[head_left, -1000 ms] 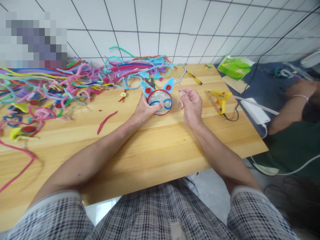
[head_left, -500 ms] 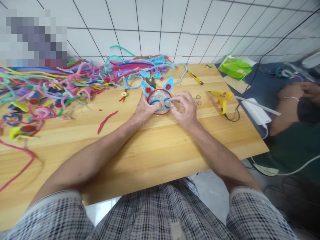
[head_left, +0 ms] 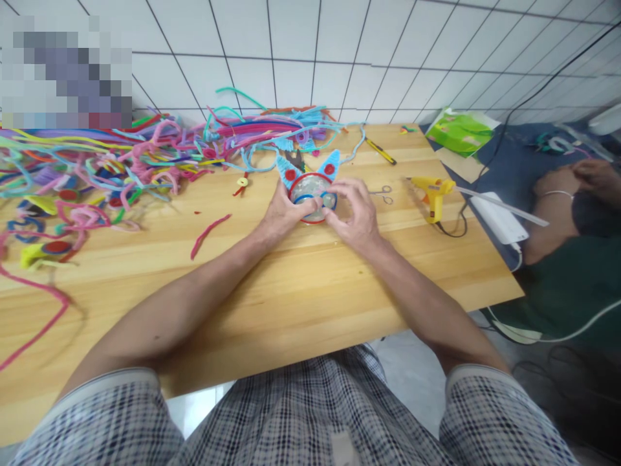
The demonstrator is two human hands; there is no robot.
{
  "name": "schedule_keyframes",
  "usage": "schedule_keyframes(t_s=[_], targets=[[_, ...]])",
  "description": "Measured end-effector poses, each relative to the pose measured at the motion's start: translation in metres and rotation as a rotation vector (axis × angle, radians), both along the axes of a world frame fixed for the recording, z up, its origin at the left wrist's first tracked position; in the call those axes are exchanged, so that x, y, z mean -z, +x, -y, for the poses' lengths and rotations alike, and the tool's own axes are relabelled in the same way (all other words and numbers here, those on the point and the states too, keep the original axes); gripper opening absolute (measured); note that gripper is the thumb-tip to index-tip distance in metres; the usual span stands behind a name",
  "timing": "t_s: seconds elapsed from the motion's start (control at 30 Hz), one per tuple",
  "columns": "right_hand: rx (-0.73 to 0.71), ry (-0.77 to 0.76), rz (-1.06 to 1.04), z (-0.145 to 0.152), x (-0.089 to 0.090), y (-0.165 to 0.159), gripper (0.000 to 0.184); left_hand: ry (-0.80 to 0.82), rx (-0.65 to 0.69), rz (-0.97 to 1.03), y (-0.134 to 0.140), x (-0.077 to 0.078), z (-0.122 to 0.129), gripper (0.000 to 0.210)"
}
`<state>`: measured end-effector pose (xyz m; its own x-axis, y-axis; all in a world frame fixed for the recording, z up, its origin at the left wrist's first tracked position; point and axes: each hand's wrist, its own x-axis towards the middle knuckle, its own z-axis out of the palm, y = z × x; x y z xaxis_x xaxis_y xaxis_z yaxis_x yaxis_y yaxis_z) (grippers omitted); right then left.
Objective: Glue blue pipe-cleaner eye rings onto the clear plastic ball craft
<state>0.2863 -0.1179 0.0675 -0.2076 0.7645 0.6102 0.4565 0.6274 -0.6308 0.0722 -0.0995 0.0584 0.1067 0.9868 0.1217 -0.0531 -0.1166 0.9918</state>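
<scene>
Between my hands is a round, clear-looking piece with a red rim [head_left: 309,176]. Two light-blue pipe-cleaner ears [head_left: 331,166] with red dots stand at its far edge. Across its middle lie blue pipe-cleaner loops [head_left: 305,196], shaped like glasses. My left hand [head_left: 285,211] grips the piece at its left side, with the thumb laid over the front onto the blue loops. With thumb and forefinger curled about the right blue loop, my right hand [head_left: 358,212] is at the piece's right edge. The fingertips' exact contact is hard to make out.
Pipe cleaners [head_left: 160,149] are heaped along the wall. Pliers [head_left: 294,159] lie behind the piece. To the right are scissors [head_left: 383,193], a yellow cutter [head_left: 381,151] and a yellow glue gun [head_left: 431,193] with its cord. Another person's arm [head_left: 553,206] is at the far right.
My right thumb has shifted down and inward, so thumb and forefinger sit farther apart around the right loop. My left hand keeps its grip. The whole view has shifted slightly.
</scene>
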Motion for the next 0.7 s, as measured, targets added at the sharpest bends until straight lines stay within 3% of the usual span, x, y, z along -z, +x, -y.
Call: schedule_keyframes(t_s=[0.1, 0.33, 0.7], targets=[[-0.018, 0.048, 0.035, -0.002, 0.005, 0.000, 0.029, 0.026, -0.055, -0.002, 0.001, 0.004, -0.002, 0.076], [-0.002, 0.189, 0.084, -0.009, 0.016, 0.003, 0.029, 0.075, 0.026, 0.138, -0.001, 0.010, -0.003, 0.061], [-0.013, 0.121, -0.027, -0.008, 0.015, 0.000, 0.022, 0.112, -0.054, -0.009, 0.000, 0.016, -0.011, 0.059]])
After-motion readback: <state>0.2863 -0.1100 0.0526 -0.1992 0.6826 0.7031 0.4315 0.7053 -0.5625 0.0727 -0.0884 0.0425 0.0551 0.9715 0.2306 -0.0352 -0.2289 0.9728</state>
